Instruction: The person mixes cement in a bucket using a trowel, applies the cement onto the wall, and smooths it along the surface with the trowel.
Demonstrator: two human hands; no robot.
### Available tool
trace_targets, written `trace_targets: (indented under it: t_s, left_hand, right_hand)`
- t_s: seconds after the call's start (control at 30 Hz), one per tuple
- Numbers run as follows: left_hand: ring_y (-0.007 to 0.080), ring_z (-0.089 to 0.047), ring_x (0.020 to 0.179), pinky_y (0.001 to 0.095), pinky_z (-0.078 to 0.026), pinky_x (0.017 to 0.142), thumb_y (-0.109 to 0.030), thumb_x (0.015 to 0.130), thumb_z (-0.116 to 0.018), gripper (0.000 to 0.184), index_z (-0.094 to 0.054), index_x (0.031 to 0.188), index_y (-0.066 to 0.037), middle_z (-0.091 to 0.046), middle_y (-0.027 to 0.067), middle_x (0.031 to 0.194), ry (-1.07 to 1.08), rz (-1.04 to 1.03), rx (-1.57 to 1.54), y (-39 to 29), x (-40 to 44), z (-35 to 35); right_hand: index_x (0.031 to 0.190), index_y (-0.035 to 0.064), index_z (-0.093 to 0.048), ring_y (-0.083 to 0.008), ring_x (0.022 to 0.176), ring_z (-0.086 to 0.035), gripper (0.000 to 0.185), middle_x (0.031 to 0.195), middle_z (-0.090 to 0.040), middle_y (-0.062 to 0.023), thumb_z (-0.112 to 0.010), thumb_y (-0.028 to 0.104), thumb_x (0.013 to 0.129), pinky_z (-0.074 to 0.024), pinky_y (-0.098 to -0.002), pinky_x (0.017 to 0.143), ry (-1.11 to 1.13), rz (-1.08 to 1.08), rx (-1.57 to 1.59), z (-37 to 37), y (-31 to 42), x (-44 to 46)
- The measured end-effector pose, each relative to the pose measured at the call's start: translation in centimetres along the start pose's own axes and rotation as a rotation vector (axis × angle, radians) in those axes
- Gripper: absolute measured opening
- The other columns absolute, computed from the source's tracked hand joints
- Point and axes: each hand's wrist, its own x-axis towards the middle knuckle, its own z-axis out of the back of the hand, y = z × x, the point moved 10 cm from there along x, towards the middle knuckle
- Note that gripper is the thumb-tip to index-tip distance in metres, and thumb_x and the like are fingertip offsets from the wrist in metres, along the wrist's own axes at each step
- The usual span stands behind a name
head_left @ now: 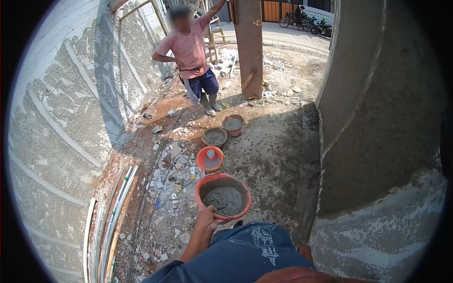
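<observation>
My left hand point(206, 219) grips the near left rim of a red bucket point(247, 200), which holds wet grey mortar point(225, 200). The bucket is tilted a little toward me, in front of my dark blue shirt. Just beyond it stands a smaller orange-red bucket point(201, 159) with greyish liquid and a small can point(211, 154) inside. My right hand does not show; only a blurred patch of skin appears at the bottom edge.
Two more mortar buckets point(215, 137) point(233, 124) stand farther ahead. A person in a pink shirt point(189, 49) stands beyond, one hand near an upright board point(248, 52). Pipes point(120, 203) and rubble point(174, 151) lie left; a partly plastered wall point(377, 141) rises right.
</observation>
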Motion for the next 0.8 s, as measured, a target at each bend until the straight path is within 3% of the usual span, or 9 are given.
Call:
trace_targets:
  t_s: [0.1, 0.13, 0.17, 0.2, 0.27, 0.4, 0.57, 0.67, 0.8]
  left_hand:
    - [0.0494, -0.058, 0.111, 0.0685, -0.057, 0.081, 0.003, 0.089, -0.040, 0.051, -0.025, 0.138, 0.007, -0.044, 0.0304, 0.130, 0.063, -0.006, 0.087, -0.8, -1.3, -1.8]
    - [0.0480, -0.059, 0.111, 0.0666, -0.058, 0.081, 0.003, 0.089, -0.040, 0.052, -0.024, 0.138, 0.007, -0.044, 0.0307, 0.130, 0.110, -0.027, 0.116, -1.3, -2.1, -2.8]
    - [0.0467, -0.061, 0.109, 0.0638, -0.059, 0.082, 0.003, 0.089, -0.040, 0.050, -0.026, 0.137, 0.008, -0.046, 0.0300, 0.129, 0.123, -0.071, 0.137, -1.7, -2.8, -3.7]
    - [0.0454, -0.062, 0.108, 0.0611, -0.060, 0.082, 0.003, 0.089, -0.040, 0.049, -0.027, 0.136, 0.008, -0.048, 0.0292, 0.127, 0.127, -0.102, 0.164, -2.3, -3.5, -4.5]
    - [0.0416, -0.067, 0.099, 0.0543, -0.063, 0.079, 0.003, 0.087, -0.043, 0.043, -0.035, 0.129, 0.010, -0.055, 0.0255, 0.120, 0.139, -0.045, 0.161, -1.7, -3.4, -4.8]
    - [0.0380, -0.070, 0.092, 0.0497, -0.065, 0.075, 0.003, 0.086, -0.047, 0.039, -0.041, 0.123, 0.011, -0.059, 0.0253, 0.115, 0.288, -0.182, 0.218, -3.3, -6.0, -8.9]
    - [0.0340, -0.071, 0.088, 0.0442, -0.066, 0.072, 0.006, 0.084, -0.047, 0.039, -0.042, 0.122, 0.011, -0.060, 0.0238, 0.115, 0.409, -0.238, 0.297, -3.6, -7.3, -12.6]
    - [0.0316, -0.071, 0.088, 0.0432, -0.066, 0.070, 0.006, 0.084, -0.046, 0.039, -0.042, 0.122, 0.010, -0.061, 0.0224, 0.112, 0.494, -0.274, 0.298, -4.2, -8.4, -14.7]
    - [0.0291, -0.071, 0.085, 0.0412, -0.066, 0.069, 0.006, 0.083, -0.046, 0.040, -0.041, 0.123, 0.009, -0.061, 0.0195, 0.108, 0.495, -0.288, 0.318, -4.7, -9.7, -15.7]
  right_hand:
    - [0.109, -0.0084, -0.065, -0.0313, 0.083, -0.070, 0.053, 0.090, -0.070, -0.0214, -0.068, 0.036, 0.079, -0.0529, -0.0414, 0.073, -0.262, 0.280, -0.195, 3.0, 8.4, -1.6]
    - [0.113, -0.0063, -0.066, -0.0307, 0.091, -0.069, 0.055, 0.101, -0.069, -0.0223, -0.068, 0.037, 0.079, -0.0516, -0.0396, 0.082, -0.053, 0.197, 0.039, 3.1, 13.4, -5.4]
    - [0.116, -0.0048, -0.065, -0.0289, 0.085, -0.068, 0.052, 0.098, -0.069, -0.0195, -0.068, 0.033, 0.081, -0.0521, -0.0394, 0.080, -0.219, 0.456, -0.086, 4.7, 17.9, -5.8]
    - [0.118, -0.0031, -0.064, -0.0273, 0.087, -0.067, 0.049, 0.100, -0.069, -0.0185, -0.068, 0.029, 0.082, -0.0518, -0.0382, 0.083, -0.035, 0.394, 0.140, 5.3, 25.3, -12.8]
    - [0.122, 0.0000, -0.063, -0.0250, 0.093, -0.068, 0.049, 0.103, -0.071, -0.0164, -0.068, 0.029, 0.083, -0.0510, -0.0375, 0.085, -0.095, 0.741, -0.104, 7.0, 34.6, -17.7]
    - [0.116, 0.0156, -0.064, -0.0347, 0.095, -0.066, 0.035, 0.099, -0.069, -0.0142, -0.070, 0.024, 0.083, -0.0520, -0.0440, 0.081, -0.145, 1.105, -0.528, 6.4, 48.2, -28.4]
    - [0.110, 0.0144, -0.067, -0.0256, 0.099, -0.064, 0.025, 0.095, -0.066, -0.0076, -0.062, 0.015, 0.085, -0.0488, -0.0410, 0.085, -0.425, 1.571, -0.930, -1.3, 55.0, -33.8]
    - [0.106, 0.0127, -0.067, -0.0233, 0.102, -0.063, 0.022, 0.098, -0.066, -0.0064, -0.058, 0.013, 0.086, -0.0473, -0.0393, 0.084, -0.314, 1.736, -0.977, -3.5, 54.8, -37.3]
    - [0.105, 0.0138, -0.071, -0.0251, 0.097, -0.066, 0.022, 0.096, -0.066, -0.0067, -0.060, 0.016, 0.087, -0.0480, -0.0412, 0.082, -0.565, 1.540, -1.005, 2.4, 56.4, -38.2]
